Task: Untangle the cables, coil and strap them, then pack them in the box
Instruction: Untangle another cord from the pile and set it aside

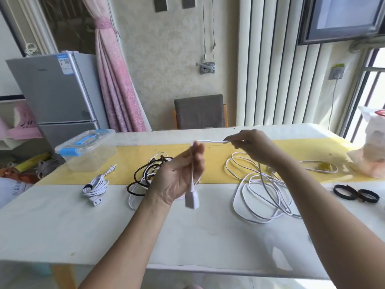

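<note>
My left hand (181, 174) is raised over the table and grips a white cable near its end; the white socket end (192, 200) dangles below the palm. My right hand (252, 147) pinches the same white cable (210, 141) further along, stretched between both hands. The rest of it lies in loose loops (260, 195) on the table to the right. A tangle of black and white cables (143, 176) lies behind my left hand. A coiled, strapped white cable (96, 187) with plug rests at the left. A clear box with blue latches (87, 151) stands at the back left.
Two black strap rings (354, 195) lie at the right edge. A thin pale cable loop (320, 166) and a plastic bag (370, 155) sit at the far right. A yellow runner (218, 165) crosses the white table (104, 226). A grey chair (200, 111) stands behind.
</note>
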Motion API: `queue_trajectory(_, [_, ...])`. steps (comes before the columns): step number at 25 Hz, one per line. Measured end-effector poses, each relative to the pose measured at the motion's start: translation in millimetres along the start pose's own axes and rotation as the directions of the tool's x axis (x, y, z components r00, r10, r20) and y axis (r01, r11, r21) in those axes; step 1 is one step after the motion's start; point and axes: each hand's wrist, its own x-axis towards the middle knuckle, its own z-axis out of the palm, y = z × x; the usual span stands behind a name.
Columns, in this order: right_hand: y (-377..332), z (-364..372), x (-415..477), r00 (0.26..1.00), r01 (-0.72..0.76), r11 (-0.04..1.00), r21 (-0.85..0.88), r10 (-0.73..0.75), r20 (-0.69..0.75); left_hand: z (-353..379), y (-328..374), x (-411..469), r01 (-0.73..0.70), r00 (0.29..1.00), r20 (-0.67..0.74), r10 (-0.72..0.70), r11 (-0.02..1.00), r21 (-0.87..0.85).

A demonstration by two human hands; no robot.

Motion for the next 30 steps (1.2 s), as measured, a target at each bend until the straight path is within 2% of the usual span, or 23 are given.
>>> queue_trajectory(2, [2, 20, 2, 0.992, 0.009, 0.998, -0.062, -0.001, 0.129, -3, 6, 9, -0.093, 0.994, 0.033, 0.1, 0.978, -0.188])
queue_trajectory(5, [6, 38, 0, 0.97, -0.029, 0.993, -0.118, 0.056, 0.235, 1, 9, 17, -0.138, 0.99, -0.013, 0.14, 0.952, -0.273])
queue_trajectory(6, [7, 42, -1, 0.967, -0.028, 0.991, -0.13, 0.06, 0.248, -2, 10, 21, -0.216, 0.974, -0.107, 0.198, 0.955, -0.201])
queue_trajectory(7, [7, 45, -2, 0.963, -0.022, 0.99, -0.14, 0.058, 0.264, -3, 9, 26, -0.301, 0.933, -0.224, 0.283, 0.952, -0.052])
queue_trajectory(9, [3, 51, -2, 0.948, 0.001, 0.986, -0.165, 0.052, 0.313, -9, 5, 40, -0.374, 0.808, -0.358, 0.468, 0.877, 0.302])
queue_trajectory(12, [-8, 59, 0, 0.918, 0.057, 0.969, -0.24, 0.044, 0.394, -17, -3, 62, -0.311, 0.663, -0.334, 0.67, 0.652, 0.691])
queue_trajectory(14, [-13, 65, -1, 0.904, 0.101, 0.954, -0.284, 0.031, 0.426, -22, -7, 73, -0.286, 0.642, -0.272, 0.717, 0.553, 0.782])
queue_trajectory(17, [-12, 74, -5, 0.906, 0.107, 0.966, -0.237, 0.003, 0.423, -34, -9, 84, -0.237, 0.654, -0.192, 0.732, 0.439, 0.867])
queue_trajectory(19, [-7, 77, -6, 0.906, 0.104, 0.984, -0.144, -0.034, 0.422, -44, -13, 84, -0.148, 0.663, -0.12, 0.739, 0.287, 0.947])
queue_trajectory(21, [-2, 77, -7, 0.908, 0.079, 0.996, -0.03, -0.059, 0.414, -51, -19, 78, -0.007, 0.711, -0.083, 0.698, 0.125, 0.992])
queue_trajectory(23, [0, 73, -7, 0.915, -0.008, 0.995, 0.104, -0.034, 0.402, -55, -24, 71, 0.121, 0.793, -0.119, 0.597, 0.037, 0.992])
queue_trajectory(27, [8, 47, -9, 0.859, -0.085, 0.979, 0.187, -0.023, 0.511, -59, -26, 68, 0.246, 0.906, -0.227, 0.358, -0.009, 0.969])
queue_trajectory(28, [12, 39, -10, 0.846, -0.093, 0.979, 0.18, -0.017, 0.533, -59, -27, 68, 0.267, 0.92, -0.254, 0.297, -0.003, 0.964])
queue_trajectory(30, [23, 23, -11, 0.874, -0.122, 0.982, 0.146, 0.037, 0.485, -56, -28, 66, 0.316, 0.933, -0.324, 0.155, 0.074, 0.946])
